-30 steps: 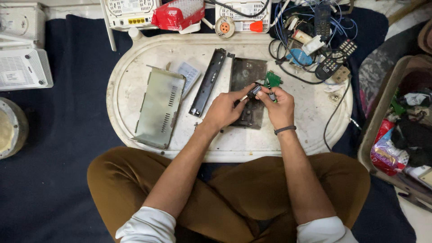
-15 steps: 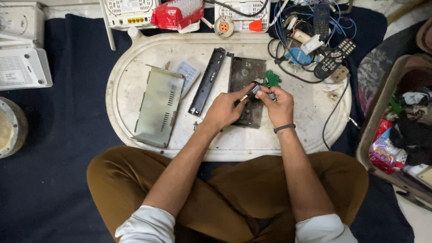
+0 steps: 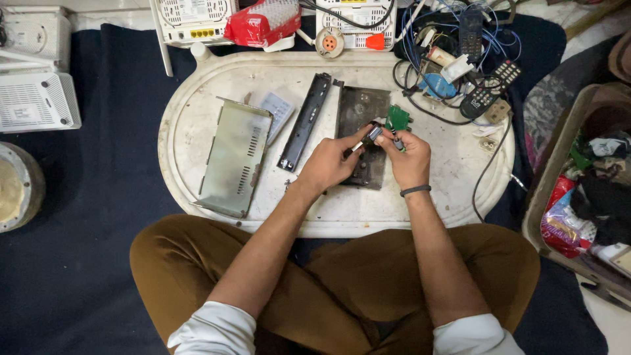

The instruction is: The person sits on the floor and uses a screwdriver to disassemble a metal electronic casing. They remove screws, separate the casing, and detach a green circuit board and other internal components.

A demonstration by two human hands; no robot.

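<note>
On white oval table (image 3: 217, 72), centre-right: both hands at work over dark flat metal plate (image 3: 363, 108)
Left hand (image 3: 328, 161): grip closed round a small tool w/ dark handle (image 3: 372, 134); tool tip end points toward right hand
Right hand (image 3: 409, 158): grip closed on small green circuit board (image 3: 397, 118), held just above plate; dark band on wrist
Plate: lies flat on table, partly under both hands
Left of plate: black narrow strip (image 3: 305, 121), angled; beside it a slip of paper (image 3: 277, 108)
Further left: grey vented metal cover (image 3: 235, 158), tilted, apart from hands
Table top-right: tangle of wires (image 3: 420, 79), remote control (image 3: 490, 89)
Beyond table: white router boxes (image 3: 190, 16), red packet (image 3: 259, 23)
Right edge: bin w/ mixed scraps (image 3: 591, 190)
</note>
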